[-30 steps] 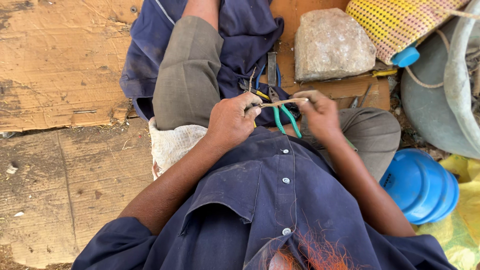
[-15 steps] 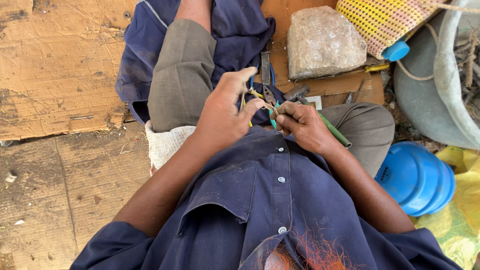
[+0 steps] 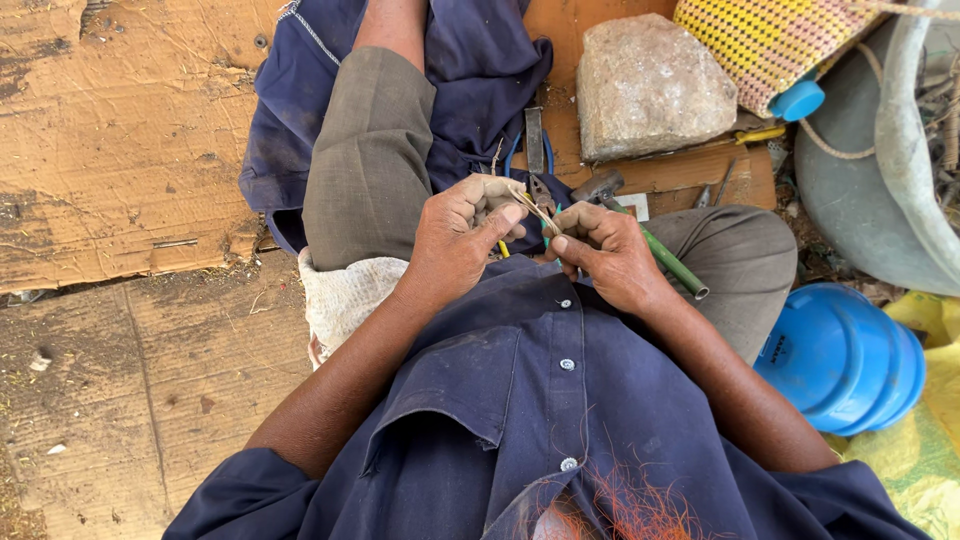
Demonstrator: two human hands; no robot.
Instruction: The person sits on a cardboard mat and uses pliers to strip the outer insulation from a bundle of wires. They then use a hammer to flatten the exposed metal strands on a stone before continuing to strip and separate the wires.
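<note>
From my feed, left to right: flattened cardboard (image 3: 110,120) covers the ground at far left, bare floor (image 3: 110,400) below it. The person sits with one knee up in grey trousers (image 3: 370,150) over a dark blue cloth (image 3: 480,70), a pale mesh rag (image 3: 345,300) tucked by the thigh. Left hand (image 3: 462,228) is curled tight over the lap, fingers closed narrow, thumb pressed forward against a thin pale strand of wire (image 3: 528,203) that runs up out of the fist. The wire sits right between both hands, just above the shirt placket (image 3: 565,330). Right hand (image 3: 610,250) meets it fingertip to fingertip, fingers pinched on the strand's other end while wrapped round green-handled pliers (image 3: 672,262), whose handle sticks out to the right past the wrist. I can't tell whether the plier nose is biting the wire; the fingers hide it. My read on doing this well: keep the left pinch close to the working point so the strand doesn't whip, keep tension short, and keep thumbs clear of the plier nose. Both wrists bend inward, forearms converging from the elbows, hands touching or nearly so. Beyond the hands, loose metal tools (image 3: 535,140) lie on the cloth, then a rough stone (image 3: 650,85) on an orange board (image 3: 690,170). Further right: yellow woven mat (image 3: 770,40), blue cap (image 3: 797,100), grey basin (image 3: 880,200), blue plastic jug (image 3: 840,360).
</note>
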